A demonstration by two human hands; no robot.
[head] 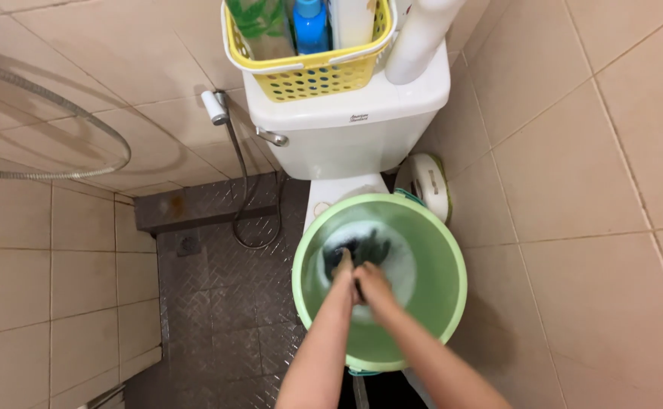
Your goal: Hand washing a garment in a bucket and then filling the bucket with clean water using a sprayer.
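Head view: my left hand (343,274) and right hand (373,286), both closed, grip dark cloth (362,248) in the sudsy green basin (452,261), toilet tank (347,129) at 12 o'clock.

I see open grey patterned floor (218,318) to the left of the round pale green plastic basin (437,303). The beige tiled wall (589,227) crowds its right side, and the white ceramic toilet tank (347,136) blocks the far edge.
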